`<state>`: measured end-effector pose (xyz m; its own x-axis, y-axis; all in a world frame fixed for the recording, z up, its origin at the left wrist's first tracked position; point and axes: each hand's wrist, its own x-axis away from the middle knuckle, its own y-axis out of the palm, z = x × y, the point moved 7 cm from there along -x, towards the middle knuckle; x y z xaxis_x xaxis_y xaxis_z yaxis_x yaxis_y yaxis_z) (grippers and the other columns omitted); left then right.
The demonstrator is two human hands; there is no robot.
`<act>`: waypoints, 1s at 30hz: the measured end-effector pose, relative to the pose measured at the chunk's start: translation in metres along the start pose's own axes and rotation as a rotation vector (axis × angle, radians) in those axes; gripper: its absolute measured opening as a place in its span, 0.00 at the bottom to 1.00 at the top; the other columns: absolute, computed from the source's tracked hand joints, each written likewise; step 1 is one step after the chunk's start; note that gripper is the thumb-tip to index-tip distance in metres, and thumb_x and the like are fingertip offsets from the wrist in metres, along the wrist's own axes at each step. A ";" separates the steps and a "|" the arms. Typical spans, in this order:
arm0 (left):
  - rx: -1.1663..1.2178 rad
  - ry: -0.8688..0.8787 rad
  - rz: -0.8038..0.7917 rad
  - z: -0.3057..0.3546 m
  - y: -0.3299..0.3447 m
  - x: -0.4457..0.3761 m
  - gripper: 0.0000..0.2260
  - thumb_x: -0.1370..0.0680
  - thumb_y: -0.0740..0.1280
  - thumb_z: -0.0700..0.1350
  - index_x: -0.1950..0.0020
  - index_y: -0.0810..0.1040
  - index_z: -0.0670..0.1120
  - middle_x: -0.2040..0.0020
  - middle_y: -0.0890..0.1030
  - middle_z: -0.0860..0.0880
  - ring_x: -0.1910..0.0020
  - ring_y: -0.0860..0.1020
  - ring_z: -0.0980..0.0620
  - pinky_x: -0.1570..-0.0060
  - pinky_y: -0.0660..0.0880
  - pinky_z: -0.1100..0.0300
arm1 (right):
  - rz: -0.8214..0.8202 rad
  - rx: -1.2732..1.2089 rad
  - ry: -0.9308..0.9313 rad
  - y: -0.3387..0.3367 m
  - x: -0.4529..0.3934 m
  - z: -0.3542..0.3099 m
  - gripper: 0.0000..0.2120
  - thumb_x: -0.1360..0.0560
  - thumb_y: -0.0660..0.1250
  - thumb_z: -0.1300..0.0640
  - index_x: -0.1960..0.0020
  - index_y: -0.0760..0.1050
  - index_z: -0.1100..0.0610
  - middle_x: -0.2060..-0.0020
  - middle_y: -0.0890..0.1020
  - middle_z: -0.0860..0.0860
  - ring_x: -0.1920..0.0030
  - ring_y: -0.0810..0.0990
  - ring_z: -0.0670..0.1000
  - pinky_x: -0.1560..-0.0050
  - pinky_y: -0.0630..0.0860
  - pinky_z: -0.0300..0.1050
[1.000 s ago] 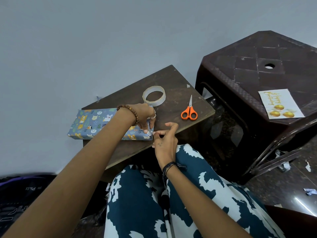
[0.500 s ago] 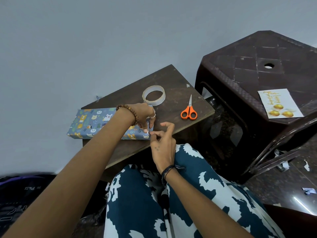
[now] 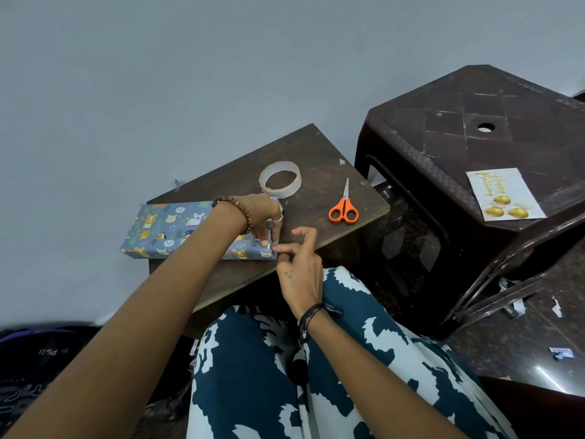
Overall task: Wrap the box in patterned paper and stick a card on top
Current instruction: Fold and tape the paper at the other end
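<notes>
Bare forearms; brown wooden bead bracelet [image 3: 235, 213] at left wrist, silver ring [image 3: 278, 218], dark cord wristband [image 3: 311, 318] at right wrist, teal-and-white patterned trousers [image 3: 332, 381]
</notes>
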<state>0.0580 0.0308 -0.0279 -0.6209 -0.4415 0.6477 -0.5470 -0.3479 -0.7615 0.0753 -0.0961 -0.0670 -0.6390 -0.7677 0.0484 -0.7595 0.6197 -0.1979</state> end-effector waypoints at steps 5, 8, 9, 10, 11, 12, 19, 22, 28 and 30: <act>-0.067 -0.008 0.024 0.007 -0.002 0.005 0.15 0.31 0.74 0.39 0.45 0.80 0.46 0.43 0.78 0.45 0.44 0.77 0.44 0.48 0.73 0.57 | 0.031 -0.025 0.013 -0.004 -0.001 0.000 0.21 0.32 0.58 0.71 0.44 0.62 0.53 0.55 0.84 0.46 0.60 0.80 0.55 0.59 0.75 0.55; -0.146 -0.029 0.125 0.010 -0.006 0.017 0.24 0.31 0.74 0.42 0.36 0.71 0.45 0.35 0.68 0.47 0.41 0.74 0.43 0.47 0.72 0.54 | -0.011 -0.028 -0.011 0.001 0.000 0.001 0.22 0.33 0.57 0.71 0.45 0.61 0.51 0.55 0.84 0.45 0.60 0.80 0.55 0.58 0.76 0.55; -0.168 -0.063 0.169 0.009 -0.007 0.022 0.27 0.30 0.74 0.44 0.33 0.68 0.45 0.33 0.64 0.48 0.42 0.75 0.41 0.48 0.73 0.52 | 0.001 -0.047 -0.003 0.000 -0.001 0.003 0.22 0.33 0.57 0.71 0.46 0.61 0.49 0.56 0.84 0.44 0.61 0.80 0.56 0.59 0.76 0.57; -0.182 -0.103 0.220 0.007 -0.008 0.028 0.29 0.30 0.73 0.45 0.32 0.66 0.46 0.33 0.62 0.48 0.43 0.75 0.41 0.50 0.74 0.51 | 0.021 -0.068 0.009 -0.001 -0.003 0.006 0.23 0.33 0.56 0.70 0.46 0.60 0.48 0.58 0.83 0.43 0.63 0.80 0.57 0.60 0.76 0.58; -0.181 -0.139 0.279 0.006 -0.008 0.034 0.30 0.30 0.73 0.45 0.31 0.65 0.47 0.33 0.61 0.47 0.43 0.74 0.42 0.52 0.75 0.50 | 0.042 -0.084 0.017 -0.002 -0.004 0.008 0.22 0.32 0.56 0.70 0.47 0.59 0.46 0.59 0.82 0.41 0.65 0.80 0.58 0.61 0.76 0.59; -0.157 -0.169 0.334 0.003 -0.007 0.038 0.31 0.30 0.74 0.45 0.31 0.65 0.48 0.33 0.60 0.46 0.41 0.73 0.43 0.51 0.75 0.49 | 0.059 -0.099 0.023 -0.003 -0.004 0.010 0.22 0.31 0.56 0.69 0.48 0.59 0.45 0.60 0.82 0.41 0.65 0.80 0.59 0.62 0.76 0.60; 0.217 -0.319 0.255 -0.026 0.028 0.042 0.37 0.24 0.67 0.49 0.23 0.49 0.46 0.23 0.44 0.42 0.25 0.53 0.43 0.29 0.56 0.46 | 0.124 -0.202 -0.011 -0.005 -0.004 0.010 0.18 0.26 0.61 0.62 0.49 0.59 0.41 0.59 0.82 0.45 0.64 0.80 0.60 0.61 0.77 0.62; 0.312 -0.308 0.194 -0.029 0.038 0.041 0.36 0.22 0.63 0.50 0.23 0.44 0.44 0.23 0.41 0.41 0.24 0.47 0.42 0.27 0.52 0.49 | 0.109 -0.213 0.002 -0.001 -0.004 0.011 0.15 0.25 0.64 0.55 0.50 0.59 0.41 0.60 0.83 0.47 0.65 0.80 0.59 0.61 0.77 0.61; 0.344 -0.308 0.184 -0.027 0.041 0.043 0.35 0.21 0.61 0.51 0.23 0.41 0.46 0.24 0.39 0.42 0.25 0.42 0.40 0.27 0.48 0.46 | 0.005 -0.011 -0.044 0.004 -0.005 0.001 0.20 0.27 0.70 0.50 0.44 0.61 0.50 0.55 0.85 0.44 0.57 0.81 0.53 0.57 0.76 0.52; 0.339 -0.311 0.175 -0.025 0.040 0.045 0.35 0.21 0.61 0.51 0.23 0.41 0.46 0.24 0.39 0.42 0.25 0.42 0.40 0.27 0.48 0.46 | -0.013 0.048 -0.070 0.001 -0.007 -0.002 0.21 0.27 0.70 0.49 0.41 0.62 0.52 0.55 0.84 0.44 0.54 0.81 0.52 0.57 0.74 0.49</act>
<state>-0.0060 0.0179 -0.0291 -0.4622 -0.7255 0.5099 -0.2038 -0.4727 -0.8573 0.0786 -0.0902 -0.0659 -0.6177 -0.7863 -0.0174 -0.7600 0.6024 -0.2441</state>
